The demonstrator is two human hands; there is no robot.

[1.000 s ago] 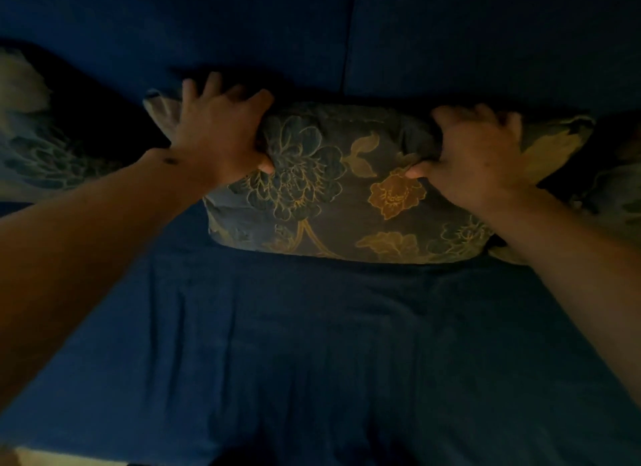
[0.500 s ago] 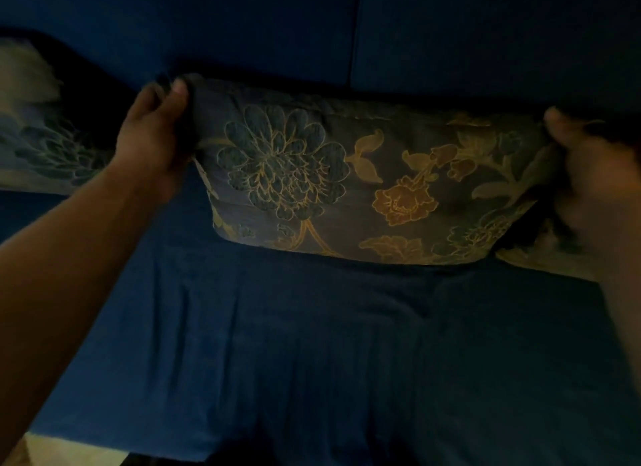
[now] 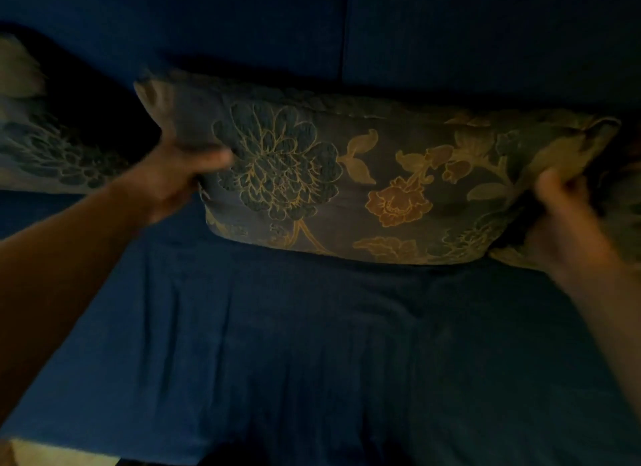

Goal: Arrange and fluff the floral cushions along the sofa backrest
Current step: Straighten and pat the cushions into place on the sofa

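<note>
A grey floral cushion [image 3: 374, 174] with blue and orange flowers stands against the dark blue sofa backrest [image 3: 242, 25]. My left hand [image 3: 177, 177] grips its left edge, thumb on the front face. My right hand [image 3: 562, 216] pinches its right edge near the lower corner. A second floral cushion [image 3: 45, 153] lies at the far left. A third one [image 3: 624, 202] peeks out behind my right hand, mostly hidden.
The blue sofa seat [image 3: 312, 344] spreads out below the cushion, its cover slightly wrinkled. A vertical seam [image 3: 345, 28] splits the backrest. A pale strip of floor [image 3: 52, 453] shows at the bottom left corner. The scene is dim.
My hands moved from pressing on top of the cushion to its two side edges, then slid lower along them. The cushion now stands taller and wider against the backrest.
</note>
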